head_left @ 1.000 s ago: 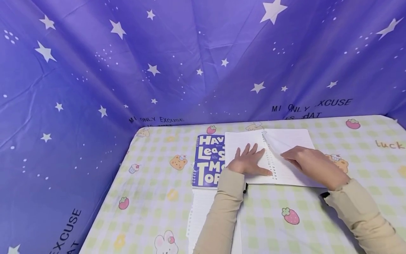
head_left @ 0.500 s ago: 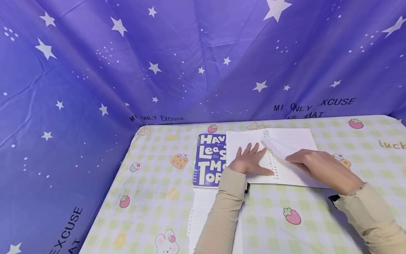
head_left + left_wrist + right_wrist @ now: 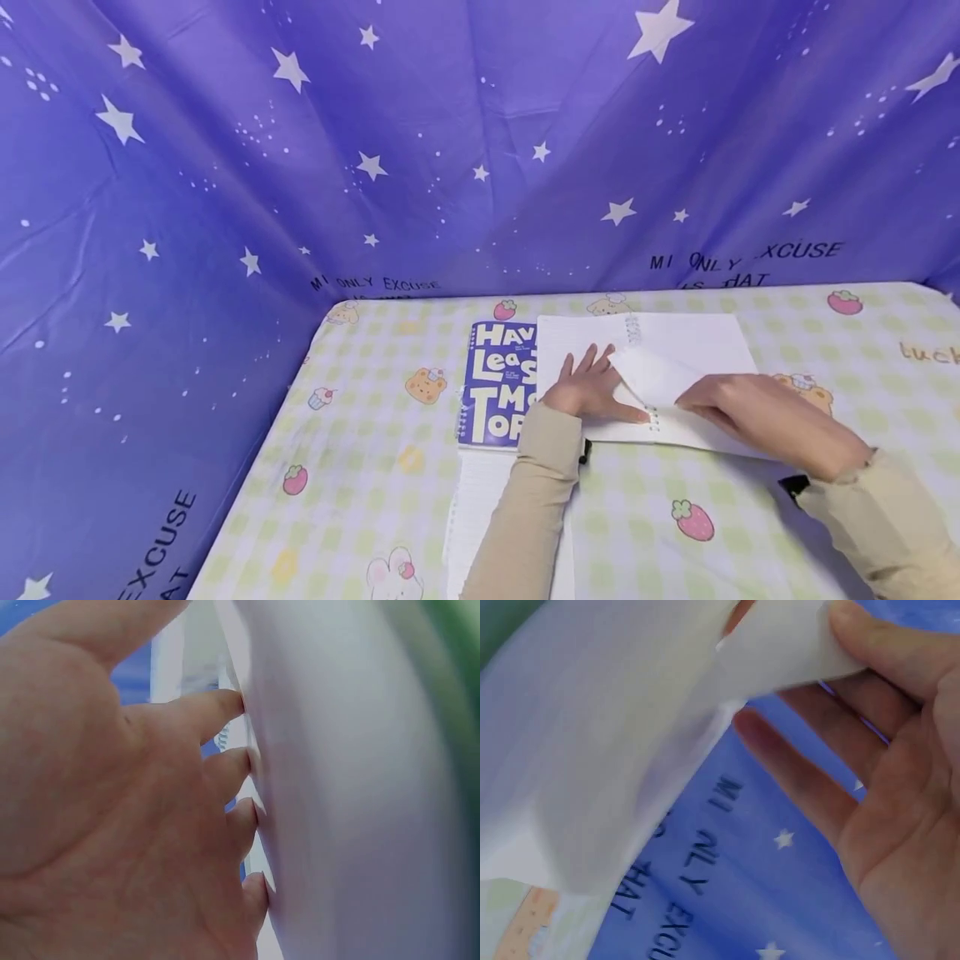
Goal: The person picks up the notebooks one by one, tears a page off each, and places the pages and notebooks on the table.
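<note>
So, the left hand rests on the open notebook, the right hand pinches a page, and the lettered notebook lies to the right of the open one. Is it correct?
Only the side is wrong: the head view shows the lettered notebook left of the open notebook. The left hand and right hand are as you say.

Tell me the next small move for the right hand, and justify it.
Probably a short, gentle pull rightward with the right hand, which pinches the thin white paper sheet. The sheet's upper corner stands free of the pale spiral rings of the open white-paged notebook, while its lower part seems caught near the bottom ones; the left hand rests spread on the notebook.
</note>
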A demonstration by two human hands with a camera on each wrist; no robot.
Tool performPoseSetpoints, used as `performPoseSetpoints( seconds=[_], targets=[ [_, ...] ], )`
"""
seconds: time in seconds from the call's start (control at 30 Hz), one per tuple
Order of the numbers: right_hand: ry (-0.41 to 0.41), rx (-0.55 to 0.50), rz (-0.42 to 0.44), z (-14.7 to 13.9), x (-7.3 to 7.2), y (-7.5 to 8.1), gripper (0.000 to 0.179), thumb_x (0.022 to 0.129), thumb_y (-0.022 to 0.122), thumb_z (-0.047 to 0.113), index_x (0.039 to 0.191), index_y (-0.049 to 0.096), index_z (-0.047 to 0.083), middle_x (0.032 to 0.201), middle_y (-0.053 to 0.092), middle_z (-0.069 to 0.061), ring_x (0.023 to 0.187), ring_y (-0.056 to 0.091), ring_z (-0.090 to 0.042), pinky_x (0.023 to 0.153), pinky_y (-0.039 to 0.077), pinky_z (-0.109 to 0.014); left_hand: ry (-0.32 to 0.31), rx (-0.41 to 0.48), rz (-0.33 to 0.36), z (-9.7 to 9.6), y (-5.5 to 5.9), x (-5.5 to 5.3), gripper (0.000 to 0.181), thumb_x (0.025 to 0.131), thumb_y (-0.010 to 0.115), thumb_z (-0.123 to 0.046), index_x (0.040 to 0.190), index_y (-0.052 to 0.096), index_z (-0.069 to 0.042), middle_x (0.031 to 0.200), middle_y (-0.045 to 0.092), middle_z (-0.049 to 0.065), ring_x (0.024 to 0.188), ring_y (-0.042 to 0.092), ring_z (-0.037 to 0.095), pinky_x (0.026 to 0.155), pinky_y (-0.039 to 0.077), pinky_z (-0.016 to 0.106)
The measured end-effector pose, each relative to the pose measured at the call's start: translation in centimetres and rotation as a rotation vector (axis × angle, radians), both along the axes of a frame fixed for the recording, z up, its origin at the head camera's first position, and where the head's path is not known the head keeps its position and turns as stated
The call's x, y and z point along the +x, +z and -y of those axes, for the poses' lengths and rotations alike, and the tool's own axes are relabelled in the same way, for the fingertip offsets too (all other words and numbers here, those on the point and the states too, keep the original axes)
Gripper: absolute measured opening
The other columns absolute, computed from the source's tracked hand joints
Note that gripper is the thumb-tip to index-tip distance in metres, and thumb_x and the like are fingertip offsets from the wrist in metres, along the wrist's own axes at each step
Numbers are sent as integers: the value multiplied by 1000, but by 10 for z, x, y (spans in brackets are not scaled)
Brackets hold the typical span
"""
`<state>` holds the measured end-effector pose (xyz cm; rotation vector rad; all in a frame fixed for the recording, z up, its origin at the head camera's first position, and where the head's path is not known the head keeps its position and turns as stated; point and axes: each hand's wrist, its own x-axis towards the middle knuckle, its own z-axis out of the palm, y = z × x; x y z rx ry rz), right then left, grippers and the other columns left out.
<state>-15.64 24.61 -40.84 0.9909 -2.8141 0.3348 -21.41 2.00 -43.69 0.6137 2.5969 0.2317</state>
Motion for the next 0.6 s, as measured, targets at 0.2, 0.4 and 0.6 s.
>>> performPoseSetpoints(
  seconds=[0.2, 0.4, 0.6],
  targets=[
    [23, -74, -159, -1, 4, 5, 22, 80, 76, 1, 97, 75, 16, 96, 72, 6, 90, 72, -23, 77, 58, -43, 1, -3, 11, 1, -2, -1, 80, 90, 52, -67, 157, 29, -30, 168, 1, -7, 154, -5, 14, 126, -2, 40],
    [-53, -131, -86, -4, 6, 12, 10, 95, 67, 17, 102, 73, 21, 101, 72, 9, 98, 71, -23, 83, 56, -46, -6, 7, 4, 2, 1, -1, 82, 91, 51, -68, 158, 24, -30, 167, 0, -7, 154, -6, 14, 125, -2, 40],
    [-82, -220, 33, -13, 11, 18, 20, 101, 59, 18, 116, 69, 27, 110, 71, 8, 97, 66, -7, 83, 49, -16, -14, 51, 40, 2, 2, 1, 84, 92, 51, -65, 160, 15, -31, 167, -4, -7, 153, -9, 14, 125, -7, 39]
  ],
)
